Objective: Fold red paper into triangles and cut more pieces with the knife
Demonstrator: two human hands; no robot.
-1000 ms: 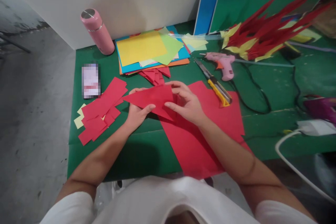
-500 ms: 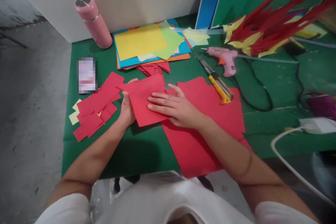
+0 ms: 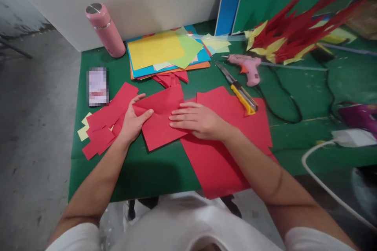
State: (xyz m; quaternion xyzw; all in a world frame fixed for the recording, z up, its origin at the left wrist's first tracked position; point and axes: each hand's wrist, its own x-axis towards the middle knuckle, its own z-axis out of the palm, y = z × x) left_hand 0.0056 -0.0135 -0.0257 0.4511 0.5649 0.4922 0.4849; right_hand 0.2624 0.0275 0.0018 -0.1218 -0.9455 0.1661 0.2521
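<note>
A piece of red paper [image 3: 160, 127] lies slightly raised between my hands above the green table. My left hand [image 3: 134, 121] grips its left edge, with the thumb on top and the other fingers partly hidden behind. The paper bends a little near that thumb. Flat across its right side rests my right hand [image 3: 202, 121], fingers stretched out. Beneath my right hand and forearm is a larger stack of red sheets [image 3: 229, 153]. Left of my left hand lie cut red paper strips [image 3: 110, 110].
A yellow utility knife [image 3: 243, 98] lies on the red sheets' upper edge, beside a pink glue gun [image 3: 249, 66]. Coloured sheets [image 3: 156, 51] and a pink bottle [image 3: 108, 33] stand behind. A phone [image 3: 97, 86] is at left. Red paper flames [image 3: 294, 31] stand at back right.
My left thumb has moved from the paper's edge onto its face, and the left hand has shifted left. The paper's lower edge has dropped slightly. My right hand stays on the paper.
</note>
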